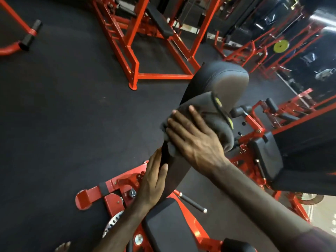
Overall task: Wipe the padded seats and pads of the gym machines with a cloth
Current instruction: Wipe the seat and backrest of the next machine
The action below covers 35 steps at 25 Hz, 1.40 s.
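1. Head view, right hand (pixel 192 140): laid flat on the grey cloth (pixel 205 113), fingers (pixel 179 125) straight and fanned apart. Judged a way to spread pressure over a wide patch of fabric, so more of the pad gets rubbed in one stroke.

2. Same view, cloth: bunched and draped over the middle of the long back pad (pixel 220 77), just below its rounded top end, with a dark hem and yellow-green tag on the far edge. Pinned between palm and padding rather than gripped, which suits sliding along the surface.

3. Same view, left hand (pixel 154 180): placed lower down against the near edge of the back pad, fingers (pixel 157 157) together and mostly straight, thumb on the face and fingertips reaching toward the edge. Wrapped round the back or merely pressed to the side: cannot tell. Probably there to brace the tilted pad against the push of the wiping hand.

4. Same view, seat pad (pixel 163 226): black, on the red frame (pixel 112 188) right below both forearms, no cloth on it. Likely awaiting its turn.

5. Same view, surroundings: black floor (pixel 63 106), a red rack (pixel 127 42) with another black bench pad well apart beyond, more red machines at right.
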Each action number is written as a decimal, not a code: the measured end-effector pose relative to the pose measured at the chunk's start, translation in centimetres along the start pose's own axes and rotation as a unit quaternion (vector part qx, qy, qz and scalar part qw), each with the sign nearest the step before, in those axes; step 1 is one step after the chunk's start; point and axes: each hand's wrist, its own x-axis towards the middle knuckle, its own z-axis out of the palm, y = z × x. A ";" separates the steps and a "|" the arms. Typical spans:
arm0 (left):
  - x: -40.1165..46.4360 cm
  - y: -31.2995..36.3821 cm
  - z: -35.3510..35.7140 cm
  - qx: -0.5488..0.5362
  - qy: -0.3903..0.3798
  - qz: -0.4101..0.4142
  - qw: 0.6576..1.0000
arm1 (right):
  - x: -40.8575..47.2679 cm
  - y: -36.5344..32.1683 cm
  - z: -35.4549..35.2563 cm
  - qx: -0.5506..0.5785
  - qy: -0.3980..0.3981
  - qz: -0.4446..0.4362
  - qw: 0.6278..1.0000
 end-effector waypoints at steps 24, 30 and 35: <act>11.3 20.8 -2.9 0.118 -0.008 0.232 0.966 | 3.4 13.6 -5.9 0.415 0.158 0.247 0.861; 14.6 22.8 -3.7 0.169 -0.036 0.335 0.926 | 1.8 18.5 -4.2 0.464 0.165 0.380 0.783; 17.4 24.7 -4.7 0.190 -0.091 0.351 0.912 | 2.4 17.4 -4.0 0.488 0.188 0.392 0.757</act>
